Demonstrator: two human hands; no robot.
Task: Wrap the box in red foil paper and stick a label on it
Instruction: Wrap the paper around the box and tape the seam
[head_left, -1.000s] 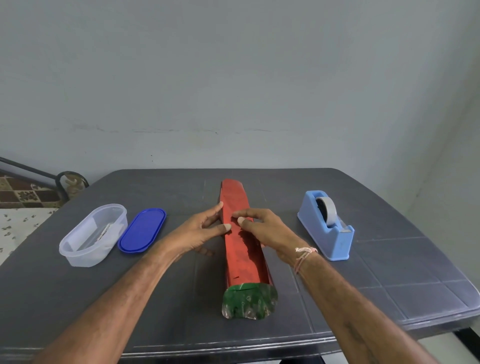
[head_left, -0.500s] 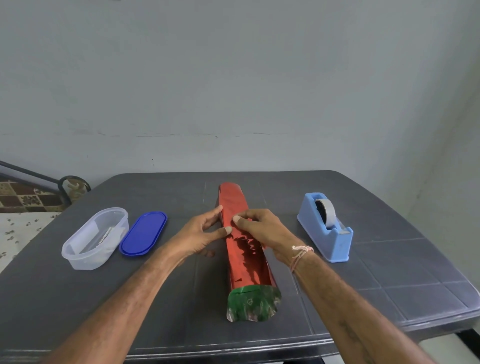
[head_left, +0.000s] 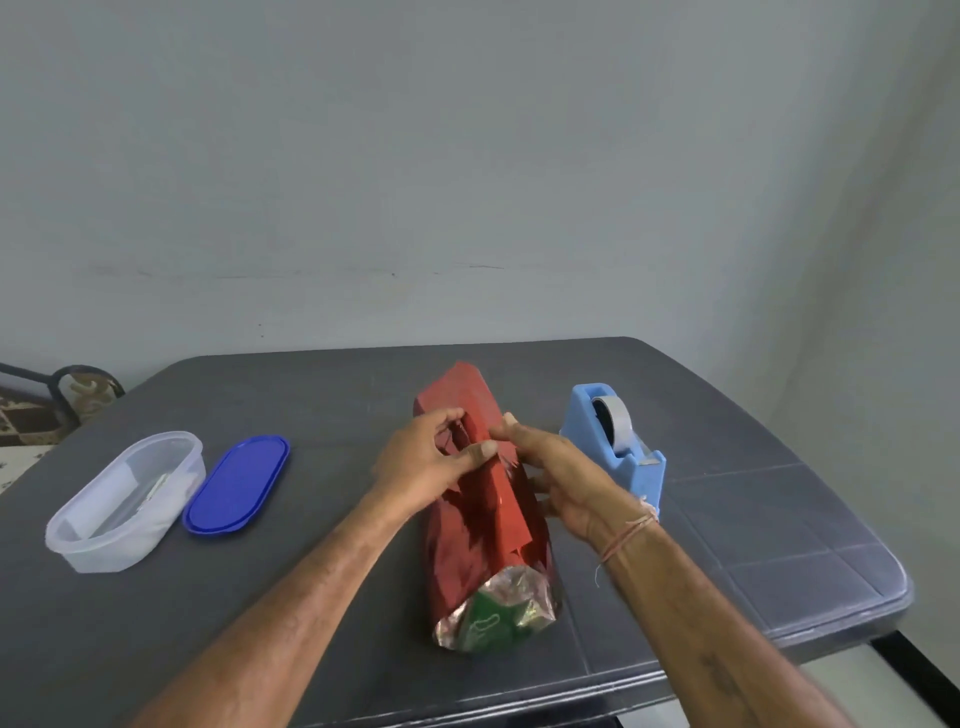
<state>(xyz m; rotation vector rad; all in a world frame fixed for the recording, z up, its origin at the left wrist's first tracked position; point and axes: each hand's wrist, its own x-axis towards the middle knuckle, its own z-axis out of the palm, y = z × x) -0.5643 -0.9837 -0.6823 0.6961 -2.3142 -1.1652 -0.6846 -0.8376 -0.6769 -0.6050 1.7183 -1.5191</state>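
A long box wrapped in red foil paper (head_left: 480, 525) lies lengthwise on the dark table (head_left: 311, 597). Its near end is open, and the green box (head_left: 493, 626) shows inside the silver lining. My left hand (head_left: 434, 462) pinches the upper foil flap along the seam, thumb on top. My right hand (head_left: 561, 475) rests against the right side of the wrapped box, fingers on the foil next to the left thumb. The far end of the foil stands slightly raised.
A light blue tape dispenser (head_left: 618, 441) stands just right of my right hand. A clear plastic tub (head_left: 124, 501) holding white slips and its blue lid (head_left: 239, 483) lie at the left. The table's front edge runs close below the box.
The wrapped box has tilted and looks lifted at its near end. My left hand has closed on the foil flap; my right hand has slid down the right side.
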